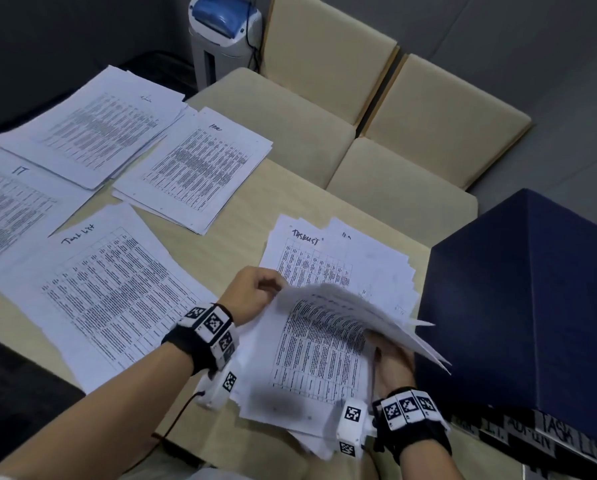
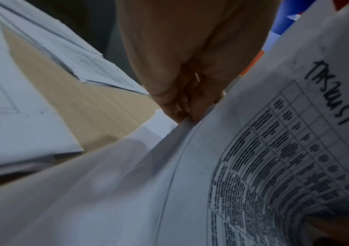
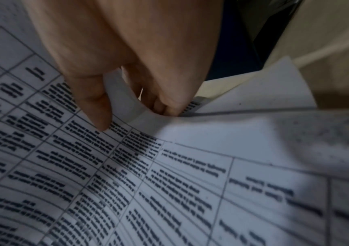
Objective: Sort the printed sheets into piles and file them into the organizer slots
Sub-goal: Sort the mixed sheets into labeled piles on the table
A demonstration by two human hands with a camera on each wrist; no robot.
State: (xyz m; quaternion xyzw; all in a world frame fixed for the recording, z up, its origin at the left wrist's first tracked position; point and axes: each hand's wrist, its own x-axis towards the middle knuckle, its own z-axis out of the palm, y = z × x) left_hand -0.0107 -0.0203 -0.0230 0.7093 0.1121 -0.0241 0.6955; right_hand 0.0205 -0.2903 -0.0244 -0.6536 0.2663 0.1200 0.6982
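The unsorted stack of printed sheets (image 1: 310,362) lies on the table in front of me, fanned open. My left hand (image 1: 260,289) pinches the top edge of several lifted sheets (image 2: 190,126); the page behind them is marked "TASKLIST" (image 2: 334,93). My right hand (image 1: 390,355) is tucked under the raised pages at the stack's right edge, thumb on a printed table (image 3: 169,183) and fingers (image 3: 161,104) curled round a bent sheet (image 3: 125,99). The dark blue organizer (image 1: 532,306) stands right beside the stack, its slots hidden from view.
Sorted piles lie to the left: "Task list" (image 1: 106,292), "IT" (image 1: 6,209), one in the middle (image 1: 196,168) and one at the far left back (image 1: 96,126). Cream chairs (image 1: 324,109) stand beyond the table edge, with a blue-topped machine (image 1: 220,26) behind.
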